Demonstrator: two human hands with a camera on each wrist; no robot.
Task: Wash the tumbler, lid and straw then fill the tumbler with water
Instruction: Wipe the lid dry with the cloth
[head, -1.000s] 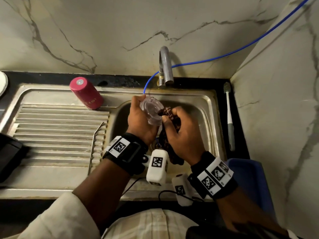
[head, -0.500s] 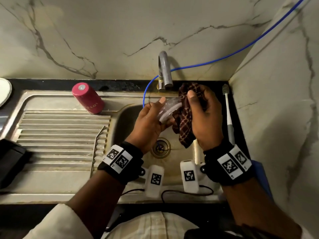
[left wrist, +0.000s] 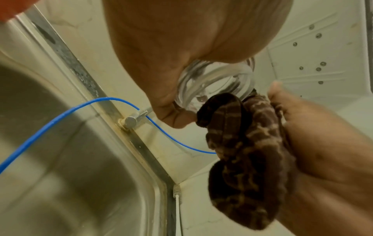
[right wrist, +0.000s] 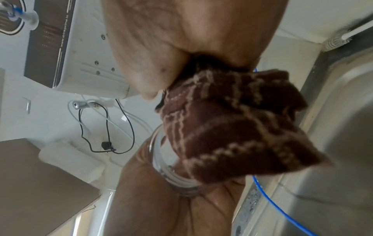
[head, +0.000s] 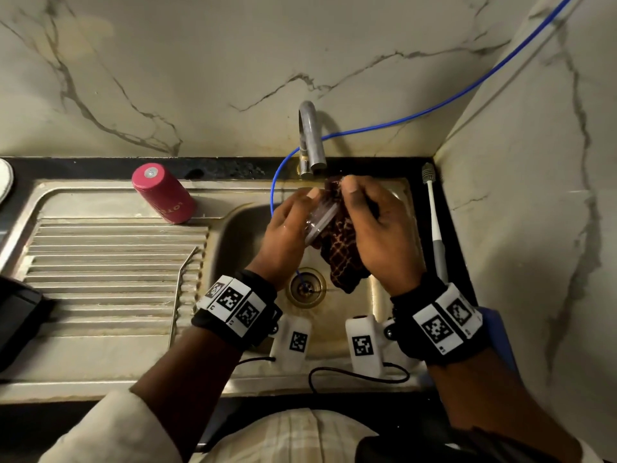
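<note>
Holding clear lid (head: 320, 218) over sink basin (head: 240, 235): left hand (head: 283, 238) grips its rim, edge-on. Right hand (head: 380, 235) clenched round brown patterned cloth (head: 344, 252), cloth pressed against lid face, tail hanging over drain (head: 307, 287). Hands and cloth block view of basin's right part. Beyond: metal straw (head: 182, 289) lying on ribbed drainboard (head: 107, 262). One pink tumbler (head: 163, 193) upside down at drainboard's back edge. One long brush (head: 434, 222) right of sink. One tap (head: 310, 138), one blue tube (head: 434, 108) running along wall.
</note>
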